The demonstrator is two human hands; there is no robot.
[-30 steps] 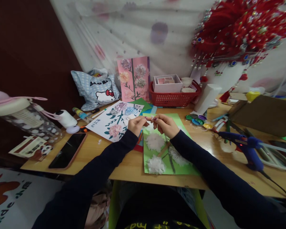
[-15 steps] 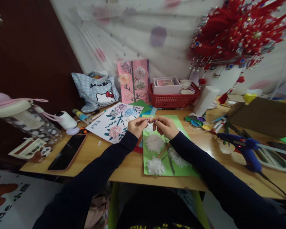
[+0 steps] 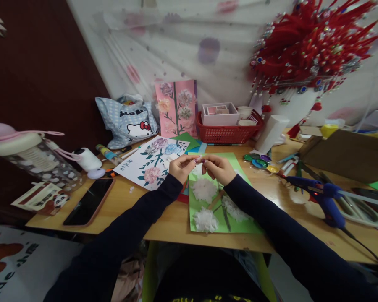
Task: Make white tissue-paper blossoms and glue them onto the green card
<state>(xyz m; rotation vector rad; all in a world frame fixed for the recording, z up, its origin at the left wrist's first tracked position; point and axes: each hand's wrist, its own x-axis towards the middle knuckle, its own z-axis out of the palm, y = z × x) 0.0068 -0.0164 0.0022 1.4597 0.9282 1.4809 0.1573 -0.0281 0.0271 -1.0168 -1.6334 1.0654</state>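
My left hand [image 3: 181,167] and my right hand [image 3: 219,168] meet fingertip to fingertip above the green sheet [image 3: 212,214]. Both are closed in a pinch on a small white piece [image 3: 199,160] that looks like tissue paper, mostly hidden by the fingers. On the green sheet below are several white tissue-paper flowers [image 3: 204,190] and dark painted stems. Behind my left hand lies a white sheet [image 3: 130,171] with pink, blue and purple paper flowers on it.
At right lies a blue hot glue gun [image 3: 326,197] with its cord, near paint pots [image 3: 260,160]. A red basket [image 3: 228,133] and a pink flower picture [image 3: 176,108] stand at the back. At left are a phone [image 3: 88,201] and a bottle [image 3: 40,157].
The fingertips have shifted only very slightly around the white piece. The hands stay together in the same place, and the table things have not moved.
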